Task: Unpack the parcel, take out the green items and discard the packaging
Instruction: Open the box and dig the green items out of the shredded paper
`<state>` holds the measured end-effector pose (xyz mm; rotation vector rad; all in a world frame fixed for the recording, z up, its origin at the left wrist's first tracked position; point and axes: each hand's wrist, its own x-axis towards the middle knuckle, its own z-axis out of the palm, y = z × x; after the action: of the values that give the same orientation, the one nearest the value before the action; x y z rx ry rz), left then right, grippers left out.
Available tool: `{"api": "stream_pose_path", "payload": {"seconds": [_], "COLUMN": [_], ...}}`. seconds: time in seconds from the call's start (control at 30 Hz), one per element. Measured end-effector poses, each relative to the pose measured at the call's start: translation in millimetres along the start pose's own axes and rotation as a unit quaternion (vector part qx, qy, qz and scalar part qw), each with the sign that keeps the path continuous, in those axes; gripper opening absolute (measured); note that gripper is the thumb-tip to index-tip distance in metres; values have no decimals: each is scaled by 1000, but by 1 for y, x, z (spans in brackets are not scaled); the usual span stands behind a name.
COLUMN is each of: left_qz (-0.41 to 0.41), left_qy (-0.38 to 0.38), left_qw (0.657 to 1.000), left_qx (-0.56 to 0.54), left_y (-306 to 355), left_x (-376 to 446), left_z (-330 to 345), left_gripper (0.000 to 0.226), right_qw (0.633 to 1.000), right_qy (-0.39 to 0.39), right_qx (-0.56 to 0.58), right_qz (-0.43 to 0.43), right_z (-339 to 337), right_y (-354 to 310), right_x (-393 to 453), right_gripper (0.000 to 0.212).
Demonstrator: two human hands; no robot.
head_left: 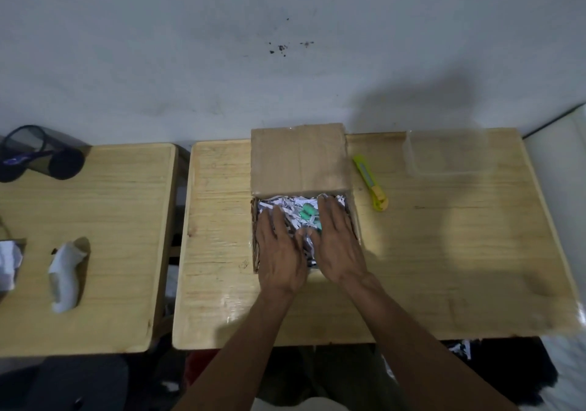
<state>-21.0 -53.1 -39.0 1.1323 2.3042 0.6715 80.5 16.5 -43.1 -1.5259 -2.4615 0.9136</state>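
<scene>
Two bare forearms are seen entering from the lower centre of the frame, narrowing upward to the wrists near mid-frame. No sleeve, watch, ring, glove or band is worn on either arm, and the left hand [280, 253] and right hand [337, 242] are likewise uncovered, with knuckles and tendons visible along their backs. At the bottom edge, between and below the forearms, a strip of pale cloth is partly seen; whether it is clothing cannot be determined.
</scene>
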Motion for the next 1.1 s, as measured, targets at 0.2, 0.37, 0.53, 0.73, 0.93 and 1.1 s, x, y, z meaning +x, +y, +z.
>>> {"api": "stream_pose_path", "payload": {"seconds": [0.2,0.37,0.53,0.73,0.93,1.1], "left_qz": [-41,-42,-42,-72,-73,-68], "left_qy": [-17,-28,-32,-28,-3,16], "left_qw": [999,999,998,994,994,991], "left_qx": [-26,-10,-21,-76,-84,-115], "left_y": [-2,-3,-1,4,7,9], "left_x": [19,19,24,30,34,34], "left_z": [6,7,9,8,6,6], "left_gripper": [69,65,60,56,45,40], "right_qw": [999,999,999,997,994,994], "right_qy": [-16,-27,-27,-38,-45,-25], "right_qx": [-1,-6,-13,42,69,76], "right_qz": [32,35,24,43,68,74], "right_z": [4,2,2,-2,-6,-7], "right_y": [-4,-4,-5,-7,-9,-12], "right_x": [10,14,19,22,23,14], "right_gripper": [67,68,61,55,54,55]}}
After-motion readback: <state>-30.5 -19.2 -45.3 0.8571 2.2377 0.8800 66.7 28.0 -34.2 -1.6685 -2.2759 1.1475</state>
